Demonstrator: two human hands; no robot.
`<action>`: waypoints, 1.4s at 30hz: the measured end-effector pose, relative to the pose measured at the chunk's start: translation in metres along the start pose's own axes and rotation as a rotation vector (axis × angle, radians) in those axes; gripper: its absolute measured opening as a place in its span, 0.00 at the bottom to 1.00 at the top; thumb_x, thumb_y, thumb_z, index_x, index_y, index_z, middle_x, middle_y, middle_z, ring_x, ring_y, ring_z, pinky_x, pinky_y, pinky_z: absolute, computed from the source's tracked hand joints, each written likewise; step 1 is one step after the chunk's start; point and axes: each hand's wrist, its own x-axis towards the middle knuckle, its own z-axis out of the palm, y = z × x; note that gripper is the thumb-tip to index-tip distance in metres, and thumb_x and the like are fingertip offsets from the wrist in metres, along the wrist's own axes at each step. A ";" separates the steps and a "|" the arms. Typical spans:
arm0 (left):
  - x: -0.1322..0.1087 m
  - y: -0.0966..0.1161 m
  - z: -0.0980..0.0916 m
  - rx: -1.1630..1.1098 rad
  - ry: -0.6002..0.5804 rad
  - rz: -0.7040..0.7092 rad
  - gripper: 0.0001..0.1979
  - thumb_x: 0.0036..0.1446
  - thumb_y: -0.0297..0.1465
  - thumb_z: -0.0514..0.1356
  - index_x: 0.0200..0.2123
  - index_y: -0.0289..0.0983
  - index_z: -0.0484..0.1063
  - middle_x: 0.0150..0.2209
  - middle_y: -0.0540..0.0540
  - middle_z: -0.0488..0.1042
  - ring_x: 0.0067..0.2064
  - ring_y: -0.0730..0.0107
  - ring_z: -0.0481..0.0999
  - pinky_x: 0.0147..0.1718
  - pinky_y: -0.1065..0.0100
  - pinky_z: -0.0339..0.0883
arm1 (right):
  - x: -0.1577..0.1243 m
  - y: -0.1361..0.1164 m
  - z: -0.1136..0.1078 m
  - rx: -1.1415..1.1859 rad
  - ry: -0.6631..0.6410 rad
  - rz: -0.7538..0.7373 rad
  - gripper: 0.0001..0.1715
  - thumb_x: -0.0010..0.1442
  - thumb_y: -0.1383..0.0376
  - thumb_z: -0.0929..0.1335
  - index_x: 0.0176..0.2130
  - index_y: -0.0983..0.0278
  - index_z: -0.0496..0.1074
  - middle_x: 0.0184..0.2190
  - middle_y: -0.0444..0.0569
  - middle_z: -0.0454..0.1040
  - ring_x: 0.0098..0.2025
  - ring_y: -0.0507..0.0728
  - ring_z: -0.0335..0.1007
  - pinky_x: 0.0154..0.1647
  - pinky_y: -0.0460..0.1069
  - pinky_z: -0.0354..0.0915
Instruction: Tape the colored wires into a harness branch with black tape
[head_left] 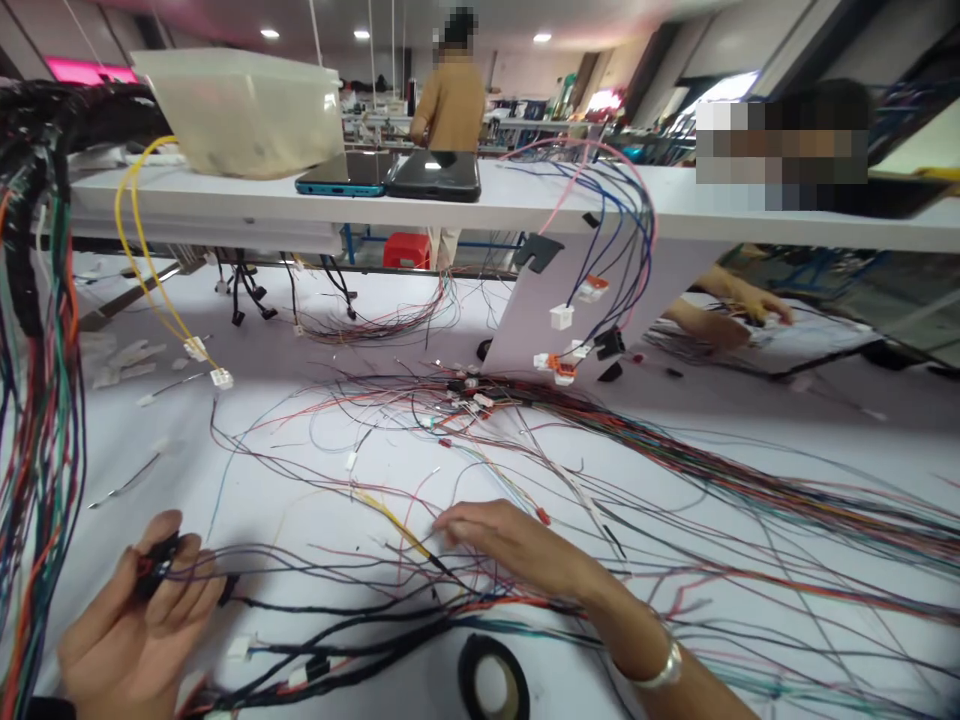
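My left hand (139,625) is at the lower left, its fingers closed round a black connector (155,567) with thin purple and red wires running out to the right. My right hand (517,545) reaches across the white table (750,420), fingers pinched together on loose wires near a yellow wire (390,518). A thick bundle of coloured wires (675,455) fans out to the right from a cluster of small connectors (469,395). A roll of black tape (493,685) lies just in front of my right forearm.
A raised white shelf (225,205) carries a translucent plastic bin (247,110) and two phones (397,175). Wires with white and orange plugs (574,335) hang from it. A wire harness (37,350) hangs at the far left. Another person's hands (731,310) work at the right; a person stands beyond.
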 end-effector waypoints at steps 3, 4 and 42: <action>0.000 -0.001 0.000 0.005 0.029 -0.008 0.12 0.44 0.24 0.64 0.34 0.39 0.69 0.15 0.54 0.60 0.15 0.75 0.58 0.14 0.71 0.62 | -0.012 0.008 -0.012 -0.047 0.095 0.050 0.16 0.66 0.60 0.59 0.36 0.63 0.73 0.34 0.48 0.74 0.37 0.54 0.69 0.42 0.48 0.64; 0.001 -0.003 0.002 0.006 0.059 -0.022 0.13 0.44 0.24 0.63 0.36 0.39 0.70 0.16 0.54 0.60 0.15 0.75 0.57 0.14 0.72 0.62 | -0.019 0.011 -0.015 -0.104 0.116 0.073 0.15 0.65 0.60 0.61 0.34 0.63 0.73 0.33 0.47 0.73 0.35 0.54 0.68 0.40 0.47 0.63; 0.001 -0.010 -0.015 0.059 0.194 0.059 0.11 0.49 0.30 0.65 0.37 0.31 0.76 0.15 0.54 0.58 0.17 0.81 0.55 0.16 0.77 0.54 | -0.029 0.054 -0.013 -0.363 0.635 0.267 0.24 0.54 0.44 0.64 0.32 0.62 0.71 0.28 0.50 0.72 0.27 0.58 0.68 0.30 0.52 0.64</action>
